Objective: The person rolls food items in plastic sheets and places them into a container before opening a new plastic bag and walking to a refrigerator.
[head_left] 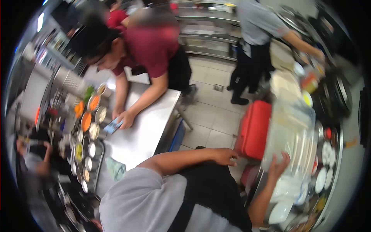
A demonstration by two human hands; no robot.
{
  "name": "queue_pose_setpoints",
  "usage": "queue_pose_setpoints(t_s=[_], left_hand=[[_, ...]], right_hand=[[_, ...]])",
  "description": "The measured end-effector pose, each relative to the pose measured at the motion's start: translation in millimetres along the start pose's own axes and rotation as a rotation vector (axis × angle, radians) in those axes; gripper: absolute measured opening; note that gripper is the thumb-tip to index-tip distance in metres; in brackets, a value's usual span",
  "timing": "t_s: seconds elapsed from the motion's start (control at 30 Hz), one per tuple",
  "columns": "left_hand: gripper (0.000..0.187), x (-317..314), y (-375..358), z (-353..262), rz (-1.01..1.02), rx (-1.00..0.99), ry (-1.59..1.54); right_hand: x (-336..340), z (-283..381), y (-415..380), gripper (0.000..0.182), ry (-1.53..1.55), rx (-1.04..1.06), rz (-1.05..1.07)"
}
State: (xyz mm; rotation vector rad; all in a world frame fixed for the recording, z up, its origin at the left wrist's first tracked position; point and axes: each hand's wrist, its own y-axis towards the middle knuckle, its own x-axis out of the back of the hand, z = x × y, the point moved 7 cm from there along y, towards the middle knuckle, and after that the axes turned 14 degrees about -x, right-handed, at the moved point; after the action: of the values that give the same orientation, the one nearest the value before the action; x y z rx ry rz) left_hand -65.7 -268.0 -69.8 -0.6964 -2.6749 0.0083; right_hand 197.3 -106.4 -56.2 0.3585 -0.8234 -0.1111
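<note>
My left hand is held in front of the black apron, its fingers loosely bent and apart with nothing in them. Further right, my right hand is raised with spread fingers, empty, beside the clear plastic containers on the right counter. White stacked lids or trays lie just beyond it. Between the left hand and that counter stands a red bin on the floor.
A person in a maroon shirt leans over a steel table, holding a phone. Food containers and a cloth lie there. Another person in grey reaches over the right counter. Shelves stand behind.
</note>
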Motion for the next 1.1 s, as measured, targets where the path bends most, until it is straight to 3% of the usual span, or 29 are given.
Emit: queue_pose_setpoints(t_s=[0.1,0.17,0.2,0.23,0.27,0.3,0.37,0.57,0.63,0.67,0.73,0.8,0.83,0.9,0.97,1.03,1.07,1.1], left_hand=[[0.057,14.9,-21.8,4.5,-0.082,0.052,-0.023],[0.059,24.5,-44.7,22.2,-0.178,0.072,-0.034],[0.058,27.8,-55.2,28.7,-0.202,0.090,-0.018],[0.057,30.8,-66.5,35.6,-0.221,0.106,-0.002],[0.057,32.9,-78.5,42.7,-0.259,0.113,-0.007],[0.057,34.1,-92.1,51.1,-0.299,0.144,0.022],[0.056,34.9,-118.2,61.4,-0.364,0.179,0.046],[0.050,20.7,-218.1,78.8,-0.625,0.402,0.100],[0.038,18.9,-265.8,66.1,-0.921,0.388,0.117],[0.038,9.1,-282.8,62.5,-0.923,0.405,0.126],[0.024,4.3,-335.0,37.6,-1.300,0.387,0.371],[0.022,-2.0,-378.6,10.6,-1.412,0.491,0.654],[0.028,-14.5,-405.2,8.3,-1.516,0.581,0.889],[0.044,-25.1,-455.3,2.5,-1.492,0.852,1.082],[0.061,-39.4,-509.8,19.0,-1.420,1.389,0.800],[0.067,-54.6,-549.2,31.3,-1.326,1.621,0.713],[0.068,-61.9,-564.1,41.5,-1.322,1.689,0.657],[0.070,-67.3,-579.6,53.6,-1.268,1.714,0.557]], right_hand=[[34.4,-25.3,28.1,0.048,-0.142,0.068,-0.170],[71.3,-32.6,60.2,0.051,-0.225,-0.005,-0.245],[84.7,-46.4,78.2,0.056,-0.346,0.131,-0.340],[101.2,-49.2,96.3,0.064,-0.481,-0.081,-0.320],[110.0,-45.3,108.9,0.066,-0.555,-0.107,-0.327],[112.9,-76.5,129.4,0.087,-0.758,-0.107,-0.294],[122.3,-28.9,134.3,0.094,-0.851,-0.312,-0.112],[85.1,-75.3,155.7,0.096,-0.773,-0.323,0.189],[74.2,-77.3,156.8,0.096,-0.741,-0.315,0.216],[71.1,-77.6,158.2,0.097,-0.726,-0.308,0.221],[65.4,-78.8,156.4,0.097,-0.686,-0.308,0.232],[61.6,-83.6,156.7,0.098,-0.654,-0.306,0.234],[61.4,-89.9,157.6,0.098,-0.647,-0.302,0.229],[62.0,-97.7,154.8,0.099,-0.619,-0.292,0.222],[65.5,-109.3,150.4,0.099,-0.587,-0.277,0.193],[70.5,-118.1,144.9,0.100,-0.604,-0.257,0.128],[75.2,-108.6,138.6,0.107,-0.769,-0.220,0.009],[73.4,-107.0,135.5,0.101,-0.736,-0.194,-0.053]])
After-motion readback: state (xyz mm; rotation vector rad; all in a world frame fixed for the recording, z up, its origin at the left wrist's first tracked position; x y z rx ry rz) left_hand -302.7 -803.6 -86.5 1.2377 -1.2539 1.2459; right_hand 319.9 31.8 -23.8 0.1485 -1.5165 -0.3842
